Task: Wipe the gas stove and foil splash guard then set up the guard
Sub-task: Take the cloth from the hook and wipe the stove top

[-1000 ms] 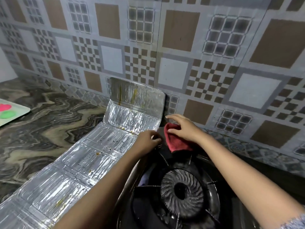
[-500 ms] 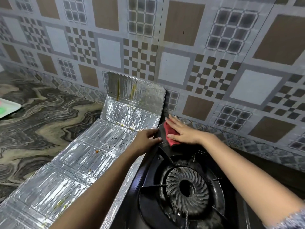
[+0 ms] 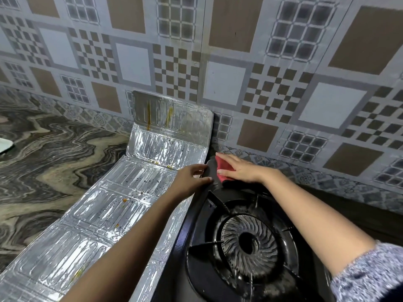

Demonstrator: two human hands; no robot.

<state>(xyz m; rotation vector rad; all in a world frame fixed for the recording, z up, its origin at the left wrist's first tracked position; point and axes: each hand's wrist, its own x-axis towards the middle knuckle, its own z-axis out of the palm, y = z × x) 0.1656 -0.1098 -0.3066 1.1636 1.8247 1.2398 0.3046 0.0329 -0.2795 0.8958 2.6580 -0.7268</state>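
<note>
A black gas stove (image 3: 202,216) with a round burner (image 3: 248,243) fills the lower right. My right hand (image 3: 242,168) lies flat on a red cloth (image 3: 223,166), pressing it onto the stove's far left corner. My left hand (image 3: 190,179) grips the stove's left edge beside the cloth. To the left, the foil splash guard (image 3: 104,205) lies flat on the counter. Its far panel (image 3: 172,116) leans up against the wall and carries yellow-brown drip stains.
A patterned tiled wall (image 3: 272,73) stands right behind the stove and guard. The marbled stone counter (image 3: 50,158) stretches to the left, with the corner of a white tray (image 3: 4,144) at the left edge.
My right hand has flattened onto the red cloth and slid it toward the stove's back left corner. The view has shifted right, so the tray is nearly out of frame.
</note>
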